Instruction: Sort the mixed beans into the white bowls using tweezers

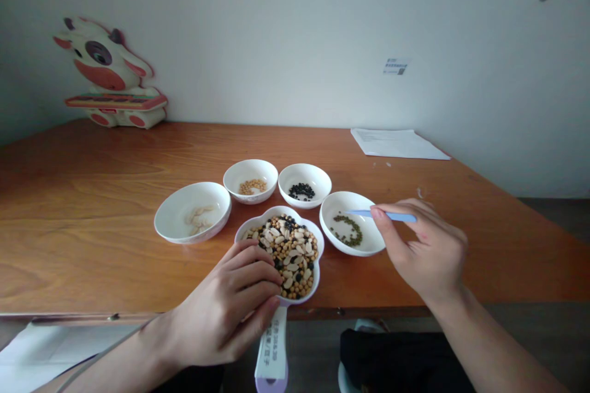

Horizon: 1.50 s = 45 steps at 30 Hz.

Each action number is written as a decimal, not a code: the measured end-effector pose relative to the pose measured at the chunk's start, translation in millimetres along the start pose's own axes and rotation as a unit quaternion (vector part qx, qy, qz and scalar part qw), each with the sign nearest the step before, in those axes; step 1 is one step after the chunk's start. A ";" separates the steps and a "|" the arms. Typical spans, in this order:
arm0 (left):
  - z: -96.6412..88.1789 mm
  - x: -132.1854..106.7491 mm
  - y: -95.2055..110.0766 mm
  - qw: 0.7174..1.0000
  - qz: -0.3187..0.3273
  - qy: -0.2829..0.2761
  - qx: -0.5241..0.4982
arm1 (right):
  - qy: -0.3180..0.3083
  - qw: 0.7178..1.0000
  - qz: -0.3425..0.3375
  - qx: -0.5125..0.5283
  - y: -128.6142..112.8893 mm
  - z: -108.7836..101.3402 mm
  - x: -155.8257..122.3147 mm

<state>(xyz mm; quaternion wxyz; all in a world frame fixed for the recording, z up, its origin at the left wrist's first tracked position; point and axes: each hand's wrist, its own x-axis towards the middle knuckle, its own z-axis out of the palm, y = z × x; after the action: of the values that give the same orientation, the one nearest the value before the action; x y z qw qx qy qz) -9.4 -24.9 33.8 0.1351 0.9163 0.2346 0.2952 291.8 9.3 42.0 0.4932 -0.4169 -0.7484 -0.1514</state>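
My right hand (426,245) pinches light blue tweezers (396,216), their tip over a white bowl (374,239) with green beans (354,234) in a curved patch. My left hand (244,295) is closed on the left rim of a white flower-shaped scoop (318,276), fingers lying over its edge onto the contents. Mixed beans, pale seeds and peanut-like pieces (288,245) fill this scoop. Its labelled handle (271,350) juts past the table's front edge. Behind it stand white bowls with black beans (302,191), yellow beans (252,186) and pale flat seeds (200,220).
A cow-shaped toy keyboard (115,83) stands at the back left of the wooden table (83,209). Papers (399,143) lie at the back right by the wall. More paper (55,350) shows below the front edge at left.
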 end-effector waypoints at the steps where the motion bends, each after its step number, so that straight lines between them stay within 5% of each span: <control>1: 0.3 0.2 -0.2 1.000 0.000 0.000 0.001 | 0.002 1.000 0.002 0.002 -0.3 0.5 -0.3; 18: -3.0 -5.6 0.0 1.000 -0.025 -0.019 0.002 | -0.071 0.985 -0.078 0.137 -67.3 28.6 -3.3; 25: -4.1 -12.6 -0.3 0.999 -0.033 -0.030 0.009 | -0.116 0.976 -0.061 0.177 -77.2 50.5 -11.5; 39: 1.2 -15.3 9.1 0.994 -0.105 -0.024 0.011 | -0.127 0.964 -0.082 0.217 -78.8 51.4 -12.3; 45: 0.9 -16.5 9.0 0.997 -0.080 0.000 0.013 | -0.115 0.967 -0.076 0.214 -80.2 49.5 -9.3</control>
<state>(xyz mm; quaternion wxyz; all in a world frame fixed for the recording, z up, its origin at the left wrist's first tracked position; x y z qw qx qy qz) -17.5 -41.2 28.7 0.1469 0.8961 0.3113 0.2803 201.1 -12.2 25.6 0.4686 -0.2583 -0.8444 0.0245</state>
